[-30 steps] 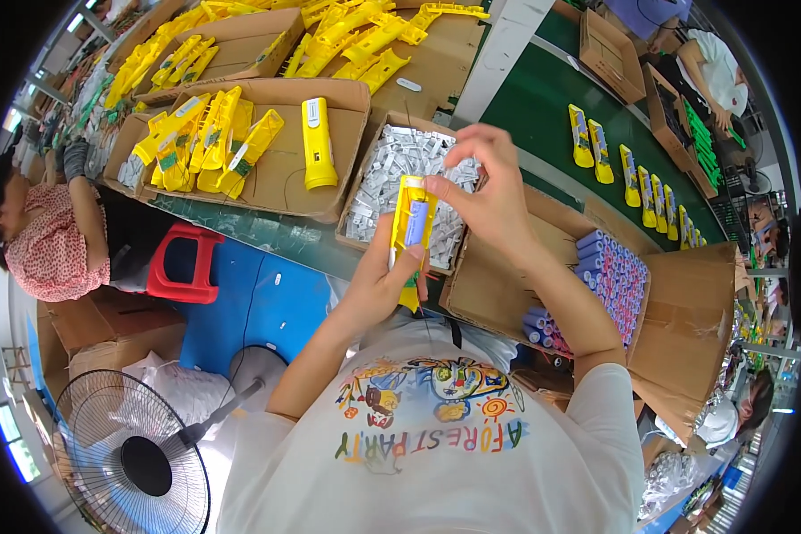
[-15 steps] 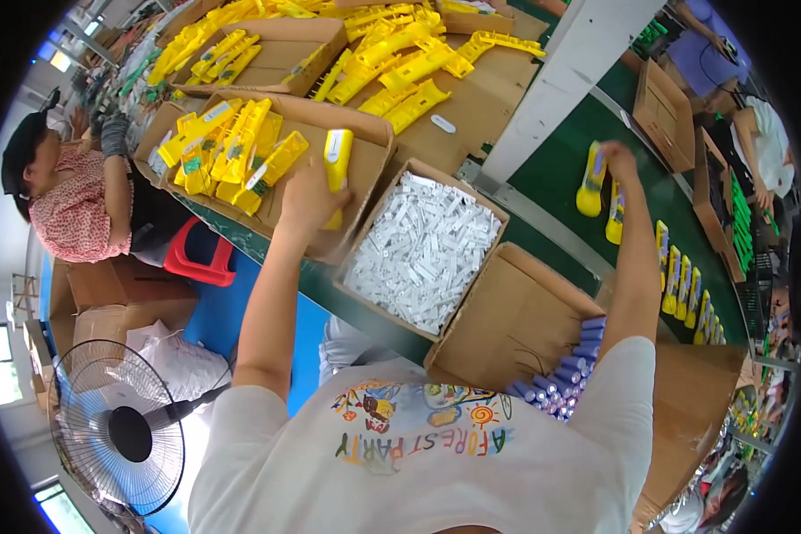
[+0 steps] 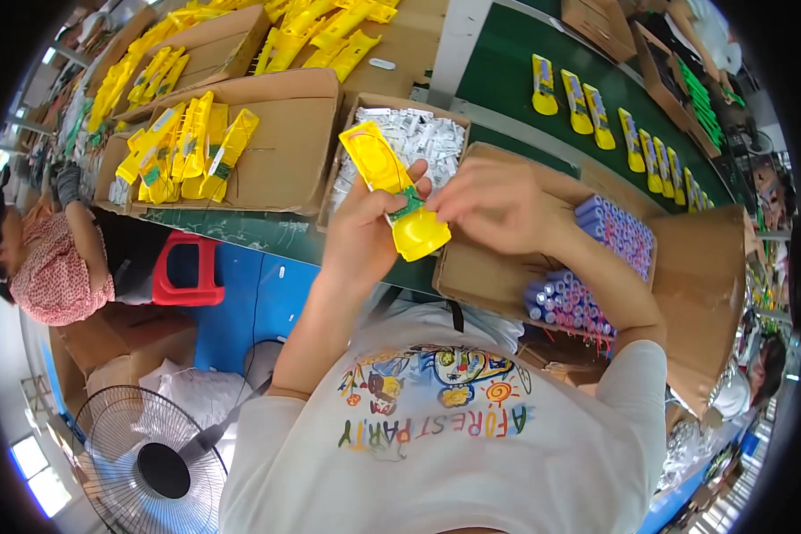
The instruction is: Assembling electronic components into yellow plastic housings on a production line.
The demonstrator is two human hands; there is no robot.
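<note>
Over the box of small white plastic parts, my left hand grips a yellow plastic shell. The shell is tilted with its hollow inside showing, and a small green circuit board sits across it, by my thumb. My right hand is at the board's right side, its thumb and fingers pinched together. It is slightly blurred, and whatever is between the fingertips is too small to make out. Below the right forearm, purple cylindrical cells with reddish wire ends are packed in a cardboard box.
A cardboard box at left holds several yellow shells. More shells lie behind. Yellow pieces stand in a row on the green belt. A fan, a red stool and a seated person are at left.
My left hand has brought the yellow shell from the left box to above the white parts, now hollow side up. My right hand has left the yellow pieces on the belt and come to the shell.
</note>
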